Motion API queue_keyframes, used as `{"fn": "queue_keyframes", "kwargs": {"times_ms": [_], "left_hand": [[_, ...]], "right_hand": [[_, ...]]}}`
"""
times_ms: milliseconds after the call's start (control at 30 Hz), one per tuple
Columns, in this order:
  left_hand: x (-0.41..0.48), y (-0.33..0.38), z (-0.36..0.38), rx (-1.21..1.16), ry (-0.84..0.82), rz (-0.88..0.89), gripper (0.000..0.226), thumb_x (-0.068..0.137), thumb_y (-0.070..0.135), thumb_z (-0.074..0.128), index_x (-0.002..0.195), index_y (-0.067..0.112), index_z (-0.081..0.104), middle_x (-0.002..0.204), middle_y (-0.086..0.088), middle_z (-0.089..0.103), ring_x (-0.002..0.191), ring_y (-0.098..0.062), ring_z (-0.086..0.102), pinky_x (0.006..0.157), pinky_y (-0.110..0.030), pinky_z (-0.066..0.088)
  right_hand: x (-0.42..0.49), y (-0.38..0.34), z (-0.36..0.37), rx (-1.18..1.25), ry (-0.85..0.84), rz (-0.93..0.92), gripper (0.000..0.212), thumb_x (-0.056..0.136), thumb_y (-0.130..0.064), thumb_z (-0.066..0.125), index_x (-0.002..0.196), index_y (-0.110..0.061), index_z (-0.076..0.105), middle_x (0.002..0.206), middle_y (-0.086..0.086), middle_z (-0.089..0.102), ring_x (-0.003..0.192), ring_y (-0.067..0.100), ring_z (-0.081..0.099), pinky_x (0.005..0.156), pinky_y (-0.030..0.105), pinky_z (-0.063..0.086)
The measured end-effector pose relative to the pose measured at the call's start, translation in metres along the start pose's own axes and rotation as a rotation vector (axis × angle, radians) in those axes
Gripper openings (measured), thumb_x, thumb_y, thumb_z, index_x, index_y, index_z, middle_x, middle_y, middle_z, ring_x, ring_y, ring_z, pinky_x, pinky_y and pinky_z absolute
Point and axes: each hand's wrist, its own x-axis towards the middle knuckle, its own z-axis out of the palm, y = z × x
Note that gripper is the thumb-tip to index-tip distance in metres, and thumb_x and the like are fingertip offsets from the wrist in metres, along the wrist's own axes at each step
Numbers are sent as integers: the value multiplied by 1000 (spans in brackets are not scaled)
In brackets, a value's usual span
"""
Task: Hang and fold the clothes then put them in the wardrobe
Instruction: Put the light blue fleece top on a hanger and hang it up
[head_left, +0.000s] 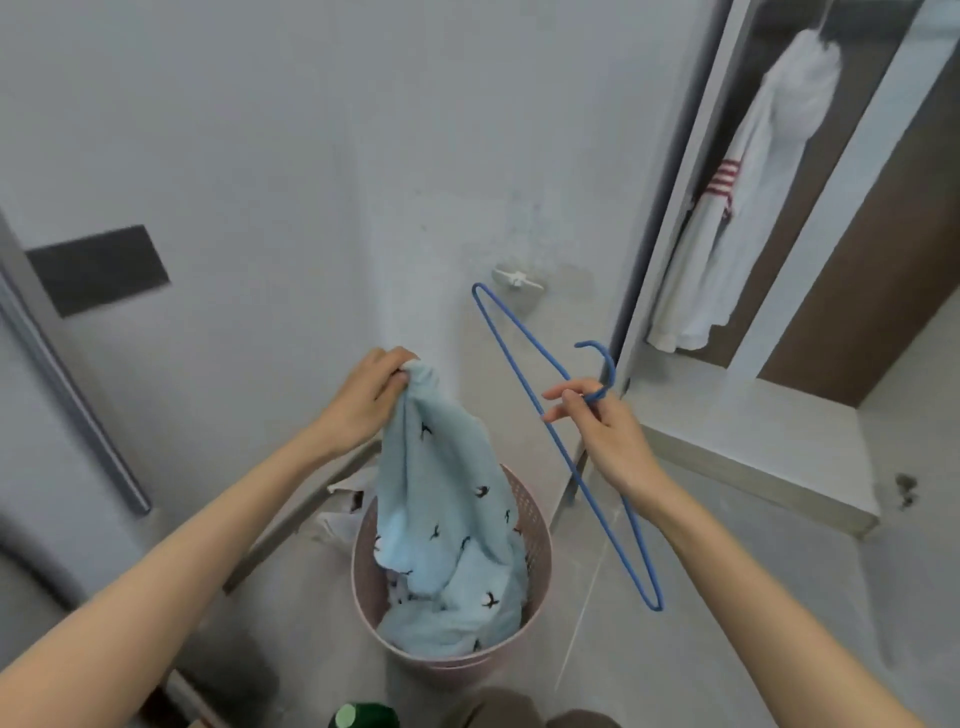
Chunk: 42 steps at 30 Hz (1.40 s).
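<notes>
Landmark: pink basket (540, 525), perforated wall, standing on the floor (727, 597) at frame centre-bottom.

Contents: light-blue garment (441, 499) w/ small dark bird print. Lower part bunched inside the basket; upper part drawn up above the rim. Other items under it not identifiable.

Left hand (363, 400), above and left of the basket: fingers clamped on the garment's top edge, forearm running up from lower left. Garment hangs from this grip down into the basket.

Right hand (602, 426), above and right of the basket: fingers closed around the neck of a blue wire hanger (524, 358), just under its hook. Hanger tilted, one end pointing up toward the wall, other end hanging low right of the basket rim. Hanger and garment apart, no contact.

Surroundings: crumpled white paper or fabric (343, 499) on the floor just left of the basket, type unclear. Small white wall fitting (514, 278) above the basket. Open wardrobe (670, 208) well to the right of the basket; inside, a white garment w/ red stripes (727, 197) hangs. Green object (363, 716) at frame bottom, below the basket, cut off.
</notes>
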Motion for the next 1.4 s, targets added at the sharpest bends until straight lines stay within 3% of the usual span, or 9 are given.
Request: {"fn": "queue_keyframes", "kwargs": {"times_ms": [100, 267, 433, 533, 600, 800, 1067, 1200, 1400], "left_hand": [[-3, 44, -33, -40, 43, 118, 22, 96, -8, 38, 103, 3, 56, 88, 14, 47, 90, -22, 43, 78, -19, 33], [-20, 100, -63, -287, -3, 78, 24, 100, 1, 33, 101, 14, 53, 95, 6, 49, 97, -24, 47, 95, -40, 45], [-37, 147, -72, -529, -21, 11, 26, 104, 17, 33, 91, 26, 54, 76, 20, 54, 76, 0, 53, 76, -20, 53], [-42, 161, -75, -601, -6, 27, 24, 103, 21, 36, 88, 25, 54, 71, 16, 49, 64, -1, 46, 61, -14, 46], [-43, 164, -79, -653, -1, 31, 26, 103, 23, 38, 84, 30, 55, 71, 14, 48, 63, -2, 43, 57, -13, 44], [-41, 156, -91, -714, 49, -47, 22, 103, 22, 39, 88, 28, 54, 69, 19, 54, 63, 3, 52, 58, -13, 47], [-24, 120, -120, 100, 149, 161, 23, 98, 19, 27, 96, 19, 50, 93, -5, 54, 91, -23, 47, 86, -34, 33], [-19, 113, -122, 301, 165, 184, 29, 92, 24, 20, 97, 22, 48, 85, 1, 39, 86, -18, 30, 75, -28, 25], [-19, 118, -118, 457, 200, 215, 41, 86, -4, 34, 97, 18, 68, 90, -8, 38, 89, -19, 26, 75, -34, 32]], "right_hand": [[-14, -35, -10, 23, 29, -26, 10, 98, -23, 53, 98, -25, 62, 89, -3, 71, 89, 17, 62, 84, 31, 46], [-41, -73, -23, -22, 30, -105, 12, 88, -17, 66, 93, -21, 55, 98, -8, 69, 56, 3, 37, 68, 27, 38], [-68, -86, -8, -143, -53, -151, 51, 74, -13, 75, 81, -27, 26, 107, -9, 67, 50, 4, 33, 56, 15, 32], [-74, -74, 11, -186, -50, -137, 55, 71, -16, 78, 81, -27, 25, 110, -2, 63, 75, -11, 50, 63, 11, 35], [-75, -64, 20, -195, -66, -79, 57, 67, -22, 82, 88, -24, 29, 113, -1, 57, 98, 9, 50, 65, 17, 34], [-63, -37, 22, -330, -9, 30, 41, 73, -12, 68, 77, -21, 28, 71, -5, 37, 61, 15, 36, 48, 22, 25], [-28, -68, -38, -588, 34, -119, 34, 81, -26, 68, 86, -17, 36, 74, -3, 46, 72, 24, 43, 58, 35, 31], [-24, -87, -60, -662, -5, -167, 37, 74, -14, 72, 81, -16, 36, 68, -5, 43, 69, 23, 44, 60, 35, 34], [-31, -101, -83, -805, 120, -244, 28, 77, 6, 52, 88, -15, 37, 69, 2, 43, 67, 30, 48, 53, 33, 33]]}}
